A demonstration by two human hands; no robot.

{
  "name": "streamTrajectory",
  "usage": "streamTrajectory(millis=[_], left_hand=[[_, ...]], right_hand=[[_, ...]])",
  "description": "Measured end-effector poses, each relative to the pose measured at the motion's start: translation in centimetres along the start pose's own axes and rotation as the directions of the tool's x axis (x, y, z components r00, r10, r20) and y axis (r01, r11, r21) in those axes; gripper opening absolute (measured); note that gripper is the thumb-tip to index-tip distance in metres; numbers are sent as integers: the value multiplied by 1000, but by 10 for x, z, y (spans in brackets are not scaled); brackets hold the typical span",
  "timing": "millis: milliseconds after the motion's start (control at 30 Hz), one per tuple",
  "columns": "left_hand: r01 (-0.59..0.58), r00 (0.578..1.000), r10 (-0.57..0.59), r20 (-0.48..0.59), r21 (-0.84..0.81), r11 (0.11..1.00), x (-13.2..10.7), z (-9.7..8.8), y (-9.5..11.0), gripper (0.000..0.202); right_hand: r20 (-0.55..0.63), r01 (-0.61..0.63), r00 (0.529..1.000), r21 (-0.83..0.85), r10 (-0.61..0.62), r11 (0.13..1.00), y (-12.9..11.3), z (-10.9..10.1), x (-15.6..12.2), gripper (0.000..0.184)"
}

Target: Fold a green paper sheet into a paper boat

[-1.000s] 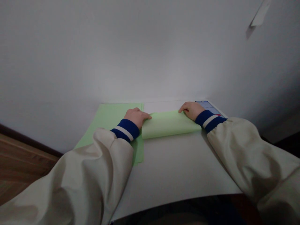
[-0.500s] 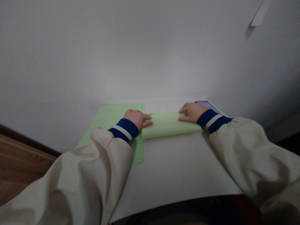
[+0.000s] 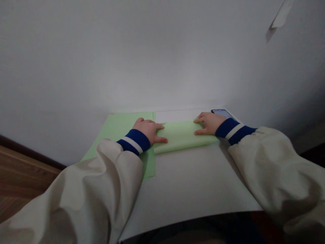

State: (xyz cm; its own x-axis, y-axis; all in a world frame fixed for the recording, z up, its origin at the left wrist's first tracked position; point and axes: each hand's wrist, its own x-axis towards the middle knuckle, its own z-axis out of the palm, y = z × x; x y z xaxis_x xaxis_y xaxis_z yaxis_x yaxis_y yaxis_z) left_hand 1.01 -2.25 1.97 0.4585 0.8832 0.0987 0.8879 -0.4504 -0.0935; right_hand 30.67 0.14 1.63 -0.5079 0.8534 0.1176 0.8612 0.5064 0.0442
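A folded light green paper (image 3: 181,135) lies on the white table (image 3: 193,183) near the wall. My left hand (image 3: 149,129) rests on its left end, fingers stretched flat with the thumb along the near folded edge. My right hand (image 3: 209,122) presses flat on its right end, fingers spread toward the middle. Both arms wear cream sleeves with blue and white striped cuffs.
A flat stack of green paper sheets (image 3: 119,128) lies under my left wrist at the table's left. A phone (image 3: 223,113) with a lit screen lies beyond my right wrist by the wall. A wooden floor (image 3: 22,176) shows at the left.
Both hands slid slightly toward me over the folded paper, and the fold has been pressed flatter and narrower. My right hand's fingers spread out flat.
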Motion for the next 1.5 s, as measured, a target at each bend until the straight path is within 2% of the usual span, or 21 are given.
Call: streamTrajectory(millis=[133, 300, 467, 533, 700, 767, 833, 900, 967, 1200, 1500], left_hand=[[-21, 1000, 21, -4, 7, 1000, 0, 0, 2, 82], [-52, 999, 53, -8, 7, 999, 0, 0, 5, 89], [-89, 995, 89, -40, 24, 996, -1, 1, 6, 87], [-117, 992, 119, -48, 35, 993, -1, 3, 5, 85], [-176, 983, 177, 43, -39, 984, 3, 6, 5, 84], [-231, 966, 240, 91, -101, 968, 4, 7, 6, 76], [-324, 927, 351, 132, -189, 927, 5, 8, 7, 59], [-395, 888, 441, 128, -280, 875, 5, 11, 7, 45], [-421, 875, 476, 87, -347, 838, 5, 14, 7, 41], [-391, 895, 444, 31, -425, 817, 4, 18, 8, 38], [-402, 902, 431, -13, -386, 830, -1, 11, 12, 43]], right_hand=[[17, 9, 1000, -5, -9, 1000, 1, 2, -1, 72], [-14, 8, 1000, -32, -9, 999, 2, 4, -1, 71], [-82, 76, 993, -59, -81, 995, 0, 3, -2, 65], [-72, 121, 990, -36, -124, 992, 0, 3, -2, 62], [-48, 182, 983, 93, -179, 979, 1, 5, 2, 57], [-42, 226, 974, 160, -222, 961, 1, 5, 3, 51], [-23, 284, 958, 212, -285, 935, 1, 5, 3, 41], [2, 328, 941, 247, -338, 912, 0, 5, 3, 32], [19, 345, 931, 273, -364, 898, 0, 5, 3, 29], [47, 337, 930, 281, -364, 899, -2, 3, 3, 31], [62, 340, 929, 241, -364, 909, -16, -7, -2, 51]])
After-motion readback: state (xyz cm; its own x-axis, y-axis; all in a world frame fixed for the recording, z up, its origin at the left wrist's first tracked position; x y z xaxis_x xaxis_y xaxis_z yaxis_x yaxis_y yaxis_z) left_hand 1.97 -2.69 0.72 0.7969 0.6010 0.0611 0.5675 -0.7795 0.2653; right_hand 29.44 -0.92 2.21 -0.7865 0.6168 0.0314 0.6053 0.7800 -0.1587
